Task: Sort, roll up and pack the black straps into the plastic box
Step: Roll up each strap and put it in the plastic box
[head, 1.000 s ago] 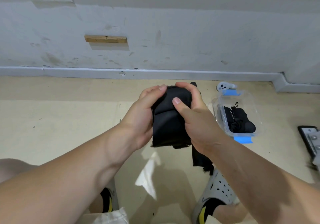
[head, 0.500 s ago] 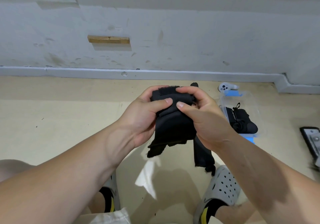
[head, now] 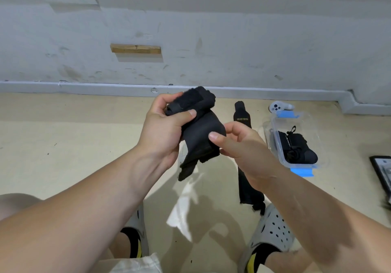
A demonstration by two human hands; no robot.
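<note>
Left hand [head: 163, 124] gripping half-rolled strap [head: 197, 129], right hand [head: 243, 145] pinching its edge, box [head: 275, 143] to the right

- Right hand [head: 243, 143] off the top of the black strap [head: 201, 137], now lower and to the right, thumb and fingertips pinching just the strap's right edge.
- Left hand [head: 165, 129] now alone on the rolled upper end, thumb pressed across it.
- Roll looser than a second ago: lower flap hanging open and ragged below the left hand.
- Second strap on the floor [head: 243, 120], earlier mostly hidden behind the hands, now exposed with its printed label showing.
</note>
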